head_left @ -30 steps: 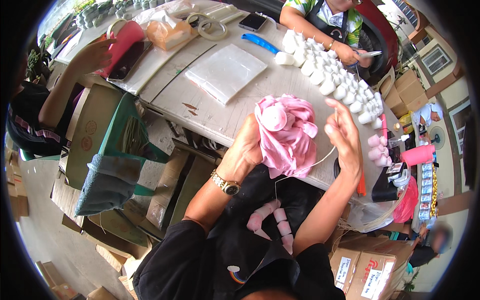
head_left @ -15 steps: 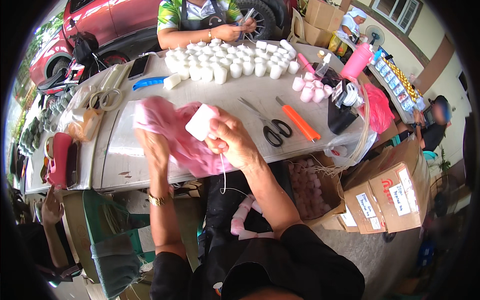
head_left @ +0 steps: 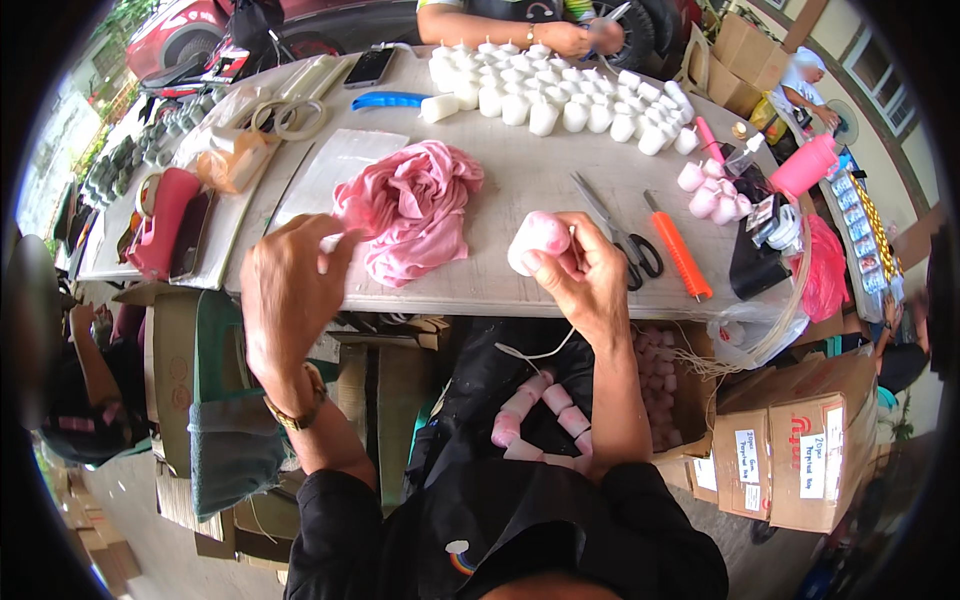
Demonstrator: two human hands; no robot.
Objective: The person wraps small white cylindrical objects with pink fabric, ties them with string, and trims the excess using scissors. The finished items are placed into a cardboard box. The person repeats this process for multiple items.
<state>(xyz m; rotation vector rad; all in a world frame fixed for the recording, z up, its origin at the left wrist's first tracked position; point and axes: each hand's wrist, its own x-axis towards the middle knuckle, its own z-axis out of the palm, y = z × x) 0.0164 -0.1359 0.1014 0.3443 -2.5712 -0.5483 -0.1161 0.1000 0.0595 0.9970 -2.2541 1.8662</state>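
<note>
Pinched in the fingers of my right hand is a pale pink and white candle, above the table's near edge. A white cord loops below that hand. Several pink candles lie end to end across my lap. My left hand, with a gold band at the wrist, is raised over the near edge, fingers bent and apart, nothing visible in them. A crumpled pink cloth lies on the table just beyond its fingertips. Scissors with black handles rest right of my right hand.
White candles stand massed across the far table, before a person's hands. Pink candles, an orange-handled knife and a pink bottle are at right. Tape rolls and a phone lie left. Cardboard boxes stand lower right.
My left hand has let go of the pink cloth and drawn back toward me. The cloth now lies on the table. The candle in my right hand has moved away from it and turned. The view has shifted.
</note>
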